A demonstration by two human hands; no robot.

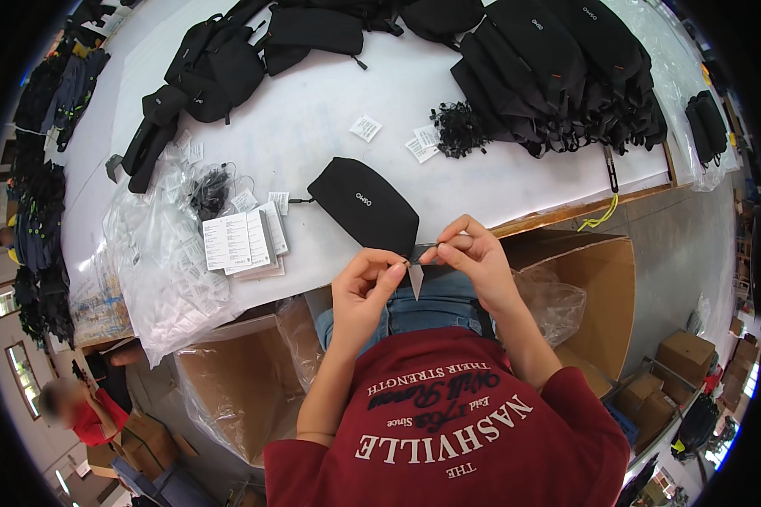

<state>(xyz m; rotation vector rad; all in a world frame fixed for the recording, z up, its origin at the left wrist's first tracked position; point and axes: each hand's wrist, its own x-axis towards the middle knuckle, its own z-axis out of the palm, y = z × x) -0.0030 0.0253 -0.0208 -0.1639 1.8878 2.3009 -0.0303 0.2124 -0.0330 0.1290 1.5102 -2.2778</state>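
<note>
A small black pouch with a light mark lies at the near edge of the white table, its zipper pull pointing left. Over its near end, my left hand is closed in a pinch, thumb against forefinger. My right hand pinches a short dark cord that runs toward the left fingertips. Just below the fingers hangs a narrow white hang tag. Whatever lies between the left fingertips is too small to make out. Left of the pouch are stacks of printed white cards.
Black bags are piled at the back right, beside a heap of small black cords. More black bags lie back left. Clear plastic bags cover the left side. Open cardboard boxes stand below the table edge. A person in red is at far left.
</note>
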